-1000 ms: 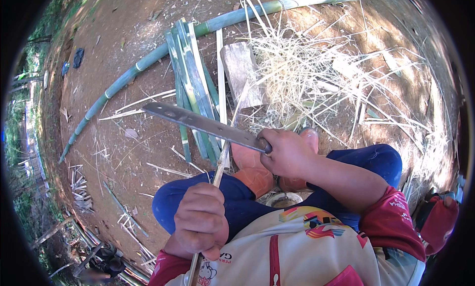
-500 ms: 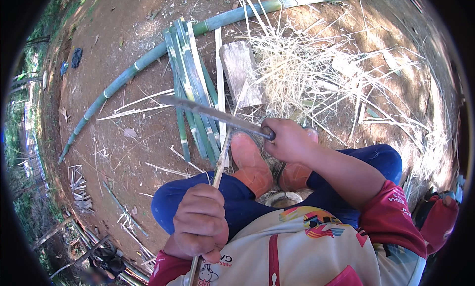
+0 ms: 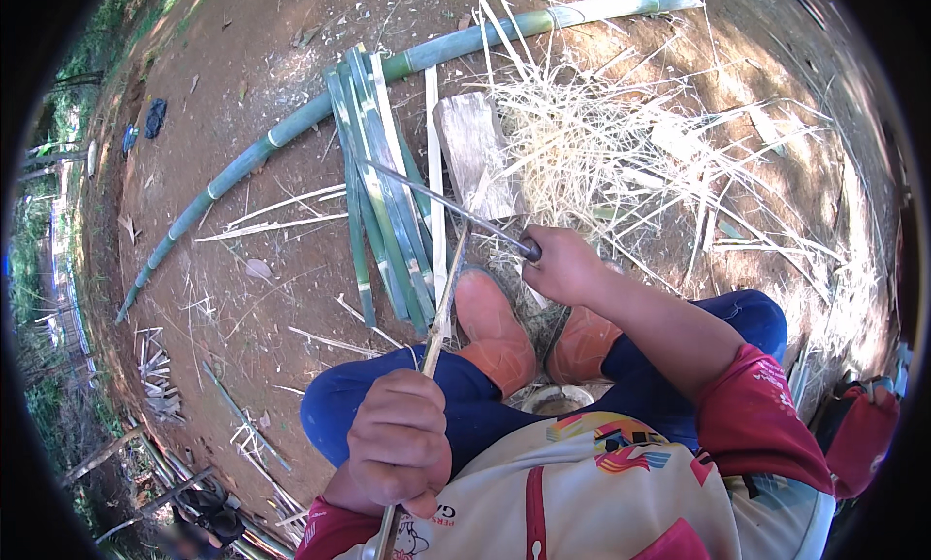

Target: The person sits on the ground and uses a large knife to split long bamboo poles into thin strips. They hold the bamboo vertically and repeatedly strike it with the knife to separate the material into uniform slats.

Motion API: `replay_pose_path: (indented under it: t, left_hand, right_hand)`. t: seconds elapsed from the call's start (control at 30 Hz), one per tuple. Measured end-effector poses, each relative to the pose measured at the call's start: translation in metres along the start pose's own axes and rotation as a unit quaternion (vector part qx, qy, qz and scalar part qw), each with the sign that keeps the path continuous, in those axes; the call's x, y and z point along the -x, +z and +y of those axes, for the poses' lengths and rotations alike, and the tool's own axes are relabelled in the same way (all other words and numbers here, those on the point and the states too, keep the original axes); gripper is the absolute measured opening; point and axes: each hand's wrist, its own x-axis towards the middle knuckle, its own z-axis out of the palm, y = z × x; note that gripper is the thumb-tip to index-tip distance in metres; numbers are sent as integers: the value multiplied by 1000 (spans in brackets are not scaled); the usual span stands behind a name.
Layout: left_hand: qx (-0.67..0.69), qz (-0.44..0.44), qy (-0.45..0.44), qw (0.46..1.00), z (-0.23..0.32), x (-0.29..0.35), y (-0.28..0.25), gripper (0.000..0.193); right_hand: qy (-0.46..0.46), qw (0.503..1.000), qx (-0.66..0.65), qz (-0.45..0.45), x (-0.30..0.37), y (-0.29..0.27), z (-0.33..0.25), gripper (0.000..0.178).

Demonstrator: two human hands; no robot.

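Currently, the L hand (image 3: pixel 400 439) is a tight fist, fingers fully curled w/ no gap, round a split bamboo strip (image 3: pixel 433 350); strip runs thru the fist, near end down by the white-&-pink jersey (image 3: pixel 621 482), far end slanting away & a bit right, past the left leg of the blue trousers (image 3: pixel 732 332). R hand (image 3: pixel 564 266) is closed round the dark handle of a machete (image 3: pixel 443 202), blade approx. edge-on to view, pointing far left, crossing the strip's far tip; can't tell if they touch. Blade's far end lies in line w/ a bundle of green bamboo slats (image 3: pixel 386 206) on the dirt, but clearance is unclear. Just right of bundle: a long pale slat (image 3: pixel 433 143), then a weathered wood block (image 3: pixel 477 153), then a big heap of bamboo shavings (image 3: pixel 572 138) to its right. Far side: a long green bamboo pole (image 3: pixel 291 126), looking curved, spans left to right behind/under the bundle's far end. Near side, b/w the legs: a pair of orange boots (image 3: pixel 495 332). Near right: a red bag (image 3: pixel 855 439). Far left: small dark item (image 3: pixel 155 119), kind unclear.
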Motion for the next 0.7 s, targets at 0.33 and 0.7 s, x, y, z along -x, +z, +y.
replay_pose_path:
  t: [0.33,0.7]
  left_hand:
    - [18,24,16,999,-5,0,4,46]
    - [2,59,29,998,-7,-3,10,47]
  right_hand:
    - [17,1000,5,-1,-22,6,13,28]
    - [16,1000,14,-16,-32,1,23,29]
